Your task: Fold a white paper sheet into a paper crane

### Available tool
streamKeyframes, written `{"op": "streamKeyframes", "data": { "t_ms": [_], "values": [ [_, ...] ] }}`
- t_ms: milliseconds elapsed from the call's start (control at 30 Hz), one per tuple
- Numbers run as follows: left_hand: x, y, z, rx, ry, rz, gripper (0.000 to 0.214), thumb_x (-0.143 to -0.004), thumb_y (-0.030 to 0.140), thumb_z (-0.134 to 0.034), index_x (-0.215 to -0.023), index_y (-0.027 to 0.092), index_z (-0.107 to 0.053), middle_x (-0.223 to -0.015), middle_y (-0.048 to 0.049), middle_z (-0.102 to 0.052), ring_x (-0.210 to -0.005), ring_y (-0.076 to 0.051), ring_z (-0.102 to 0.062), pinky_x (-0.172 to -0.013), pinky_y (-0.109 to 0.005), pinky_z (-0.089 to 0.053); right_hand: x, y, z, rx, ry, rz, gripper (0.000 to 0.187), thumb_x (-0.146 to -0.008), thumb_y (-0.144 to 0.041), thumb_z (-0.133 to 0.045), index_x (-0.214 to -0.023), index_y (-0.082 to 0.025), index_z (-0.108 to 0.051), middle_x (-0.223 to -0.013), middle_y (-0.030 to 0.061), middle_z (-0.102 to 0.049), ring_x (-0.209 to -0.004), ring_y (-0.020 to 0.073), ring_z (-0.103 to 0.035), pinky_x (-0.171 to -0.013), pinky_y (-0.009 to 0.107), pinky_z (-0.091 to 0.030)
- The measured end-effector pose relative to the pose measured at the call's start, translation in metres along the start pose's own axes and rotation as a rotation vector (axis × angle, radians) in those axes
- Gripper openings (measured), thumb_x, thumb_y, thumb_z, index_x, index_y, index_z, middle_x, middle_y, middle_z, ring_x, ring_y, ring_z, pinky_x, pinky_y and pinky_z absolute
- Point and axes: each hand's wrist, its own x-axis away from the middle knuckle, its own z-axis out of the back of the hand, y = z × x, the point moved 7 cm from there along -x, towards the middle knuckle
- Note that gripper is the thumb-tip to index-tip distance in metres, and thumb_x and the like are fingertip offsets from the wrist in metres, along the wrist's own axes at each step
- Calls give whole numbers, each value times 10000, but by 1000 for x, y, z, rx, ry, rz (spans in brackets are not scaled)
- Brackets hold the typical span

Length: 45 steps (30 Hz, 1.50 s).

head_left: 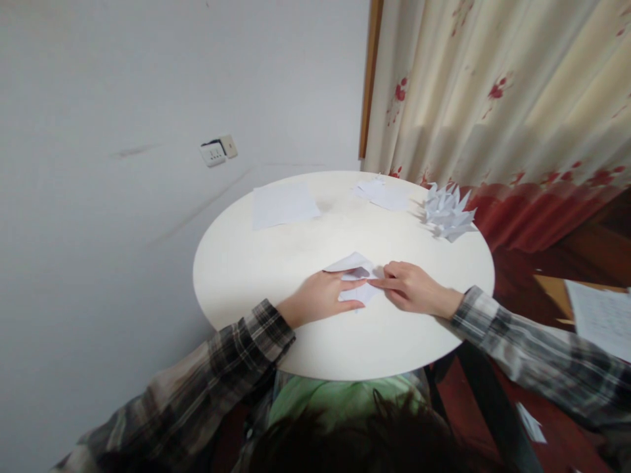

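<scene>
A small sheet of white paper, partly folded, lies on the table in front of me. Its upper flap stands up off the table. My left hand rests on the paper with fingers spread, some of them under the raised flap and the thumb nearer me. From the other side, my right hand reaches in with its index finger stretched out and touching the paper's right part near my left fingertips. The other right fingers are curled in, with nothing visible inside them.
On the round white table lie a flat paper sheet and several smaller papers. A cluster of pointed folded paper pieces stands at the right edge. Beyond are a wall and a flowered curtain. Written sheets lie lower right.
</scene>
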Motion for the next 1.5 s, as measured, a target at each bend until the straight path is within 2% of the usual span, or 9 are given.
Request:
{"op": "streamKeyframes", "data": {
  "t_ms": [133, 267, 400, 533, 667, 800, 1000, 1267, 1500],
  "values": [
    [1, 0, 1, -3, 14, 7, 517, -844, 530, -506, -1268, 234, -516, -1327, -46, -504, -1233, -217, -453, -1038, -337, -332, 0, 4, 0, 16, 18, -36, 340, -837, -146, -442, -1116, -197, -628, -726, 47, -496, -691, 167, -439, -630, 289, -336],
    [1, 0, -1, 1, 15, 2, 522, -845, 530, -505, -1277, 237, -505, -1329, -31, -501, -1237, -212, -449, -1043, -328, -324, -1, 4, -4, -14, 11, -4, 344, -843, -139, -436, -1135, -183, -613, -738, 49, -505, -693, 161, -448, -631, 282, -351],
    [2, -1, -2, -19, 21, -21, 503, -849, 522, -506, -1270, 247, -511, -1343, -18, -486, -1249, -214, -433, -1046, -326, -317, -2, 9, -1, -42, 60, -61, 302, -847, -149, -445, -1082, -178, -633, -727, 45, -501, -696, 164, -464, -629, 282, -372],
    [3, -3, -1, -15, 43, -3, 518, -847, 540, -495, -1273, 246, -511, -1334, -35, -497, -1237, -219, -446, -1045, -331, -322, -4, 4, 11, -184, 200, -36, 230, -868, -197, -461, -1031, -180, -622, -767, 45, -504, -709, 152, -480, -640, 273, -408],
    [4, -3, 0, -4, 47, -8, 509, -851, 536, -490, -1262, 237, -523, -1327, -47, -504, -1227, -231, -456, -1034, -344, -338, -12, 0, 20, -199, 328, -60, 132, -851, -229, -505, -955, -196, -579, -916, 80, -533, -814, 174, -505, -695, 300, -442],
    [3, -2, 2, -4, 40, -24, 502, -849, 529, -497, -1269, 254, -512, -1364, -44, -462, -1241, -236, -437, -1031, -349, -342, -27, -1, 14, -217, 335, -106, 81, -827, -198, -509, -906, -200, -493, -1048, 110, -530, -938, 203, -515, -765, 334, -456],
    [3, -5, 0, -13, 36, -18, 504, -844, 530, -505, -1271, 263, -509, -1385, -40, -436, -1231, -238, -445, -1023, -350, -350, -40, 12, -5, -208, 250, -333, 260, -781, -174, -512, -1021, -181, -414, -945, 97, -554, -850, 219, -552, -695, 337, -461],
    [3, -5, -1, -24, 28, -18, 506, -859, 525, -486, -1289, 258, -491, -1337, -43, -494, -1224, -231, -459, -1023, -344, -348, -39, 26, -16, -302, 231, -450, 432, -717, -115, -510, -1133, -167, -406, -1009, 93, -567, -890, 204, -547, -749, 333, -447],
    [0, -3, -1, -30, 22, -13, 496, -852, 531, -496, -1269, 262, -513, -1304, -47, -527, -1172, -241, -511, -979, -349, -393, -37, 37, -22, -410, 255, -514, 349, -688, -102, -522, -1022, -195, -478, -914, 47, -584, -790, 172, -548, -689, 295, -427]
  ]
}}
